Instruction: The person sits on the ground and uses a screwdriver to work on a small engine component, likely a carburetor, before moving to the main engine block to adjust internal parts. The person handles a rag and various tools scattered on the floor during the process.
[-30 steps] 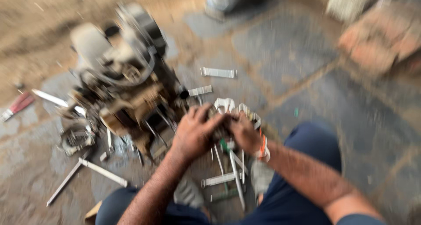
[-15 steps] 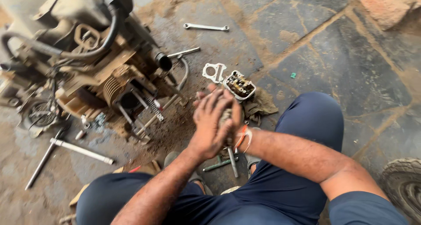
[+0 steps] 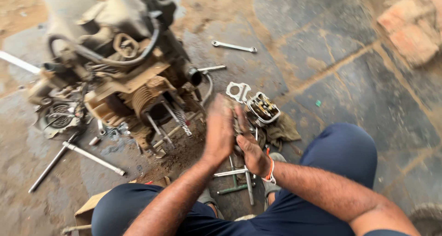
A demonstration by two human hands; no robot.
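Observation:
My left hand (image 3: 219, 131) and my right hand (image 3: 251, 152) are pressed together in front of me, left palm over right. The left hand is blurred. Whether anything lies between them is hidden. An orange band circles my right wrist. Just beyond the hands a dirty cylinder head (image 3: 263, 108) rests on a greasy rag (image 3: 283, 131), with a flat metal gasket (image 3: 237, 91) beside it. To the left stands a stripped motorcycle engine (image 3: 129, 81), caked in dirt, with hoses and studs sticking out.
A spanner (image 3: 234, 46) lies on the stone floor beyond the engine. A long T-handle wrench (image 3: 78, 154) lies at the left. Several hand tools (image 3: 235, 176) sit between my legs. Bricks (image 3: 412, 29) are at top right, a tyre (image 3: 427, 220) at bottom right, a cardboard box (image 3: 88, 212) by my left knee.
The view has swung closer to the engine. My hands have stayed together and risen slightly above the tools; the left hand now lies flat over the right.

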